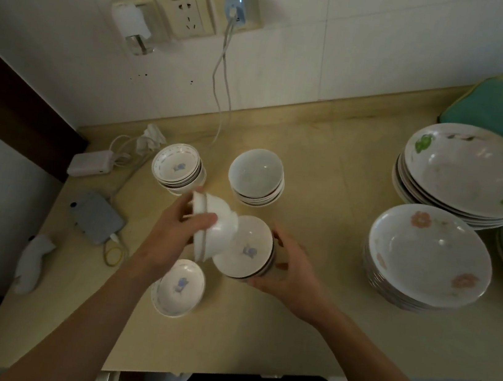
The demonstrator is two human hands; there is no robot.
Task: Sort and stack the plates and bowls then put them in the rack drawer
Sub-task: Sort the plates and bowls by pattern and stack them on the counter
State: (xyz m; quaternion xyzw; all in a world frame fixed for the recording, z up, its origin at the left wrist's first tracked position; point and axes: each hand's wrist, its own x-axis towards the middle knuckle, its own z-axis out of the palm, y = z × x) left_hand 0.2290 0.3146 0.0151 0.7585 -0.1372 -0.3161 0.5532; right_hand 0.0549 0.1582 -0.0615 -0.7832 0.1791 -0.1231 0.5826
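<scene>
Left hand (188, 225) grips tilted white bowls (214, 227); right hand (289, 268) cups blue-motif bowl stack (247, 248). Risk: tilted bowls slip, chip stack rim.

I see white bowls (246, 249) with blue flower prints. My big plates (428, 258) show pink flowers, others (469, 169) green leaves.

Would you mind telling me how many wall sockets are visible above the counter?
3, in a row on the wall: the left socket with a white plug, the middle socket unused, the right socket holding a blue adapter. Others may be off-frame.
</scene>
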